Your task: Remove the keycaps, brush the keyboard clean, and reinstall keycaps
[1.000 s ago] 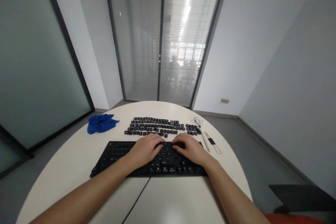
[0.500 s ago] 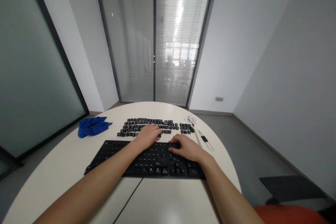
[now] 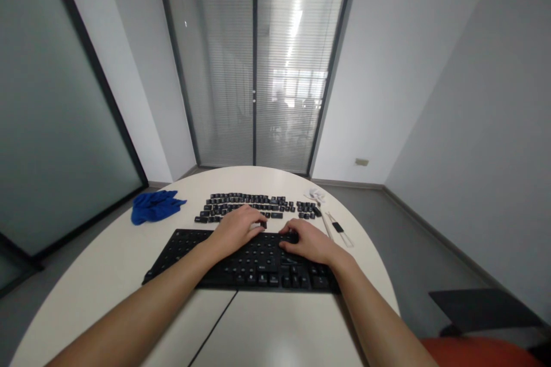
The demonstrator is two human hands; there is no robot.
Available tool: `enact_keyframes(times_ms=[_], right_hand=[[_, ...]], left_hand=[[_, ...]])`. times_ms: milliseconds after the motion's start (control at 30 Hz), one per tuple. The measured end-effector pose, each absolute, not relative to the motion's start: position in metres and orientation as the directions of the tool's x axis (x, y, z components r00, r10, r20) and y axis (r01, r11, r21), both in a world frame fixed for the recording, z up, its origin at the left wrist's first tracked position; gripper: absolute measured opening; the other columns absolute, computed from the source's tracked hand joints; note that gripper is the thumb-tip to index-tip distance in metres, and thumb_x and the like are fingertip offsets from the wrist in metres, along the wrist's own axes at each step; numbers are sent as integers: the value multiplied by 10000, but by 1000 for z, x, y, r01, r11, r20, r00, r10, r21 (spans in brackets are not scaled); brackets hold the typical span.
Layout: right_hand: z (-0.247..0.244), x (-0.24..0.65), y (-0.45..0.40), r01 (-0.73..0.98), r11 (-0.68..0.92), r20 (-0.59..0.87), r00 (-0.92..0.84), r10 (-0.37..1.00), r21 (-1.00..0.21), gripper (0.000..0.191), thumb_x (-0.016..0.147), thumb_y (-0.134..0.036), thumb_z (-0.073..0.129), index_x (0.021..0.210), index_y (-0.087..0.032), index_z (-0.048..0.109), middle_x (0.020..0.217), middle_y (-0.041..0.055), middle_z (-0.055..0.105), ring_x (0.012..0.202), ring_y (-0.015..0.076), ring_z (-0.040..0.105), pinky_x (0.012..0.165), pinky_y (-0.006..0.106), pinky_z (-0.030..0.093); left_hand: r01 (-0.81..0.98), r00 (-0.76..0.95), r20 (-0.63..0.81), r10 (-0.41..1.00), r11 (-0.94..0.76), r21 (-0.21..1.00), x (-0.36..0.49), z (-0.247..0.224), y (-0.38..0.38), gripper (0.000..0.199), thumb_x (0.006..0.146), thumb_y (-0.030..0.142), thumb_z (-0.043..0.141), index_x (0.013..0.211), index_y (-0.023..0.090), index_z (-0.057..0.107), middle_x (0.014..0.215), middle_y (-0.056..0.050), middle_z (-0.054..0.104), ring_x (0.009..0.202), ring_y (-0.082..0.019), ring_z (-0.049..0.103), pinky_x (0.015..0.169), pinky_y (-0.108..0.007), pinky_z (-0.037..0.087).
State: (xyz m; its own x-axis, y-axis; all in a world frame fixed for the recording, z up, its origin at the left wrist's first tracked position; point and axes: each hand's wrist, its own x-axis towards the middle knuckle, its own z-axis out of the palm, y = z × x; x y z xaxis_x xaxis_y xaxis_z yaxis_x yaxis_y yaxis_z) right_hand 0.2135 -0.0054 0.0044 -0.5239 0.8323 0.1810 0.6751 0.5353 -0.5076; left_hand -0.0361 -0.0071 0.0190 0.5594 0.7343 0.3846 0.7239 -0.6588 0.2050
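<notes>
A black keyboard (image 3: pixel 253 264) lies on the table in front of me, with many of its keycaps off and small bare key posts showing. My left hand (image 3: pixel 236 230) reaches over its far edge, where thumb and fingers close around one small black keycap (image 3: pixel 263 224). Beyond that hand, loose keycaps (image 3: pixel 241 199) stand in rows. My right hand (image 3: pixel 307 241) rests on the keyboard's right half, its fingers curled at the far edge and its thumb on top; the palm hides what lies beneath.
A blue cloth (image 3: pixel 157 206) lies crumpled at the left. To the right are a white cloth (image 3: pixel 316 195), a thin pale-handled brush (image 3: pixel 325 223) and a wire keycap puller (image 3: pixel 339 228) with a black middle. The round white table (image 3: pixel 107 292) has a seam; a red chair (image 3: pixel 469 352) stands at lower right.
My left hand has drawn back slightly toward me, and the keycap at its fingertips has come a little nearer the keyboard. My right hand stays almost in place. The view has shifted slightly.
</notes>
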Motion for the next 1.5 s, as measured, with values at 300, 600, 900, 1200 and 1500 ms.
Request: enact_keyframes(times_ms=[300,600,900,1200,1500], right_hand=[[4,212,-3,677,531,173,-523,834,-510,226,796,-270,728,1005,-188,710,1013,78,719,948,245,647,866,371,489],[4,210,-2,672,533,172,-529,831,-514,216,807,-282,723,1001,-189,709,1002,76,714,946,247,644,875,379,489],[3,210,-3,668,535,169,-533,829,-517,207,815,-269,718,1002,-184,698,1014,77,717,958,247,647,886,384,490],[4,211,-3,669,537,175,-531,829,-514,204,809,-274,715,996,-193,701,1006,76,721,943,250,649,872,381,493],[5,211,-3,668,540,177,-533,827,-512,212,812,-280,721,1006,-195,706,1008,71,724,944,245,652,871,369,491]], left_hand=[[524,565,280,776,-599,605,-71,-1,-62,191,921,246,684,1102,268,744,1004,-29,732,994,-202,632,899,-347,509],[465,630,299,717,-657,594,-76,-7,-60,155,937,209,669,1071,252,732,1043,-27,725,1023,-189,613,918,-344,498],[498,654,311,689,-702,509,-74,-3,-64,159,963,188,624,1092,236,703,1064,-26,713,1027,-191,606,935,-359,487],[598,664,285,691,-720,353,-67,1,-72,186,981,203,586,1090,252,729,1049,-31,698,979,-208,603,865,-354,494],[678,595,208,776,-624,388,-58,4,-78,205,945,160,604,1102,232,715,1045,-37,695,971,-219,610,848,-358,508]])
